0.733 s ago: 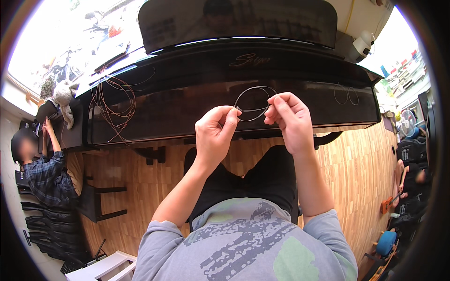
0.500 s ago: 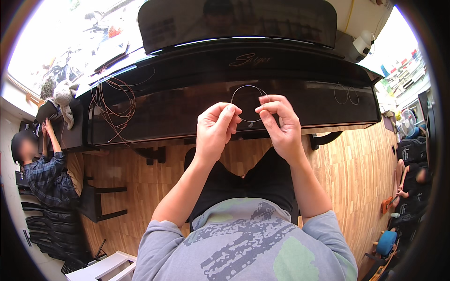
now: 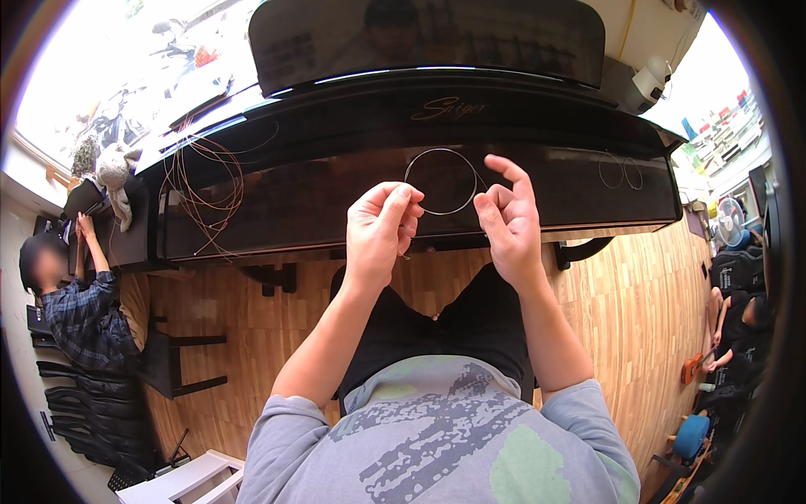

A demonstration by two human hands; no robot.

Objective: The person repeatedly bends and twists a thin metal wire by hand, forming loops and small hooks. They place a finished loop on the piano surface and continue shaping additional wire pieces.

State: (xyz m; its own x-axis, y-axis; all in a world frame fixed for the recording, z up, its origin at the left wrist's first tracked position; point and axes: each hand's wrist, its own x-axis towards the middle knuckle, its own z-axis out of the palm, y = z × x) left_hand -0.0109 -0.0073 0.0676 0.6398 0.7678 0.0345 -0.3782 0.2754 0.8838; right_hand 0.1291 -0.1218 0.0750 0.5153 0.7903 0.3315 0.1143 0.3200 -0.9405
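A thin silvery string (image 3: 440, 149), coiled into a ring like an instrument string, is held up in front of the black piano. My left hand (image 3: 379, 231) pinches the ring's lower left side between thumb and fingers. At the ring's right side is my right hand (image 3: 512, 227), index finger raised and the other fingers curled near the thumb. A fine tail of string seems to run to that thumb; the exact grip is hard to see. Copper-coloured coiled strings (image 3: 238, 186) lie on the piano lid at the left. Another thin coil (image 3: 622, 171) rests at the right.
The closed piano (image 3: 336, 197) spans the space before me. At the left a person (image 3: 88, 311) sits by a grey plush toy (image 3: 113, 172) and a black bench (image 3: 193, 361). Another person (image 3: 739, 328) is at the far right, near a small orange stringed instrument (image 3: 693, 368).
My right index finger has lifted and straightened away from the ring. The ring has shifted slightly left and up. The left hand keeps its pinch.
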